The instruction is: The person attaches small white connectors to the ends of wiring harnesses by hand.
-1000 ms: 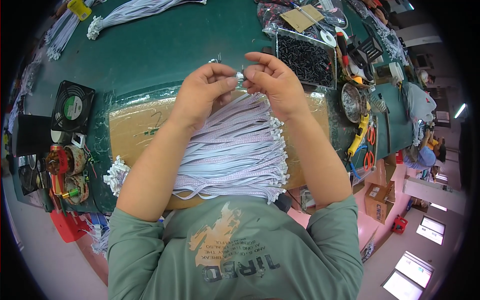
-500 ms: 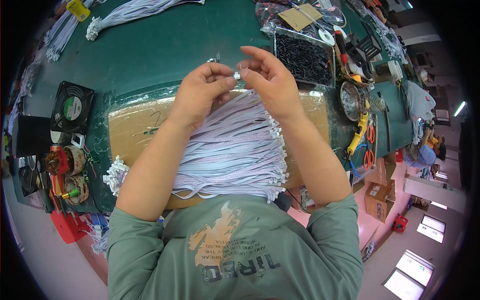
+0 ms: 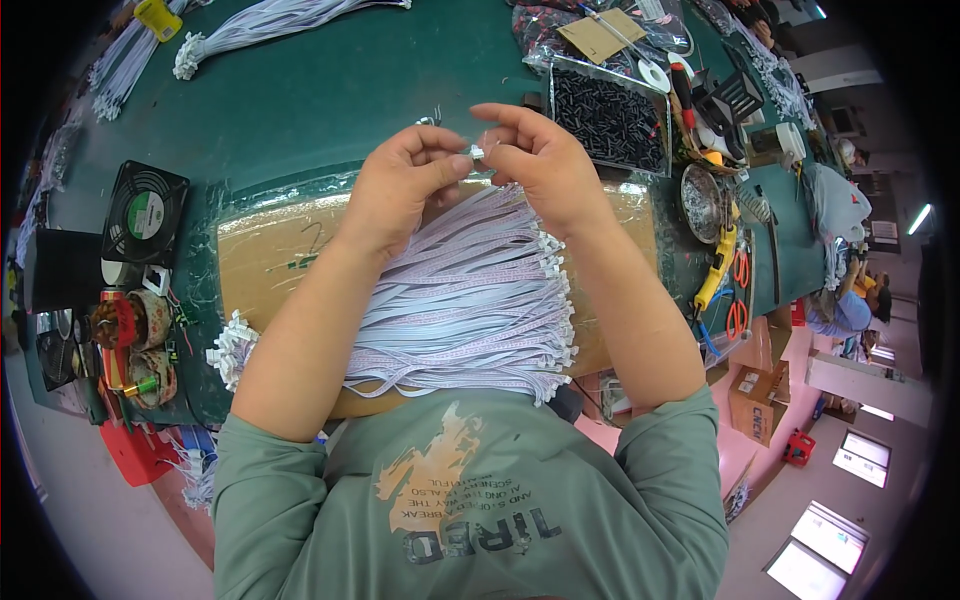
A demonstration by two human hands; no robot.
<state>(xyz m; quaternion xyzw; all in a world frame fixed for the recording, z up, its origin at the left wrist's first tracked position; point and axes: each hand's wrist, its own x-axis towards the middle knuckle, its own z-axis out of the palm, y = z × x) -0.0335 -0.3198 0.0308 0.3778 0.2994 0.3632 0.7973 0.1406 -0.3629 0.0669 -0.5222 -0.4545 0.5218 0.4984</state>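
My left hand [image 3: 405,190] and my right hand [image 3: 540,165] meet above the bench, both pinching the small white connector [image 3: 477,152] at the end of one flat ribbon cable. That cable runs down into a thick fanned bundle of pale ribbon cables [image 3: 460,310] with white plugs at both ends. The bundle lies across a brown board [image 3: 270,260] wrapped in clear film, under my forearms.
A clear tray of small black parts [image 3: 610,120] stands right of my hands. Right of it lie a metal bowl [image 3: 702,200], screwdrivers and red-handled cutters [image 3: 738,300]. More cable bundles [image 3: 270,20] lie at the back. A black fan [image 3: 145,212] and wire spools [image 3: 125,345] sit at the left.
Both hands have lifted slightly away from the bundle, still pinched together on the cable end. The bundle has not moved.
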